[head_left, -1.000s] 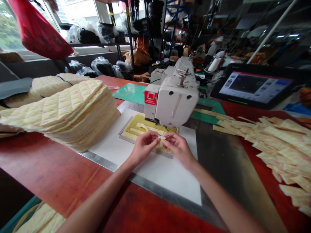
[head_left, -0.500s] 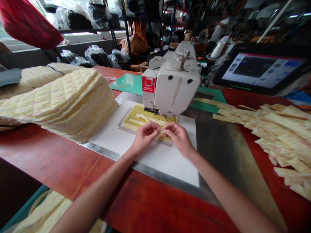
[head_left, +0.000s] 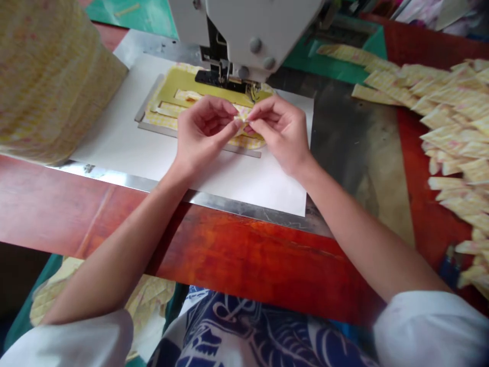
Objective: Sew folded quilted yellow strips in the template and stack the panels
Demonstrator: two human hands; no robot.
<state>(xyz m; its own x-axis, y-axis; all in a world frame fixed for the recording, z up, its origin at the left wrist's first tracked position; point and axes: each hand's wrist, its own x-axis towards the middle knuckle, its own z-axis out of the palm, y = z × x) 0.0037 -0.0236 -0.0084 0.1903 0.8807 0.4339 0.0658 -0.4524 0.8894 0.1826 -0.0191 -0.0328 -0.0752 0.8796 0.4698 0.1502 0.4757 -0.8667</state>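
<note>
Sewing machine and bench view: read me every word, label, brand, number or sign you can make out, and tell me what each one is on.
No readable text in this view.
White sewing machine head: no words or numbers showing.
Held folded quilted strip: pink print only, no text.
Pile of quilted yellow strips: no text.
Small dark mark on the steel edge strip: too blurred to read.

1. Bright, diffuse light — only faint shade falls beneath the left hand (head_left: 204, 133) and right hand (head_left: 278, 133).
2. Thin glare runs along the steel strip (head_left: 198, 201).
3. The centre looks sharp; the quilted stack (head_left: 42, 76) looks softer — the white sleeve (head_left: 431, 326) nearly blown out.
</note>
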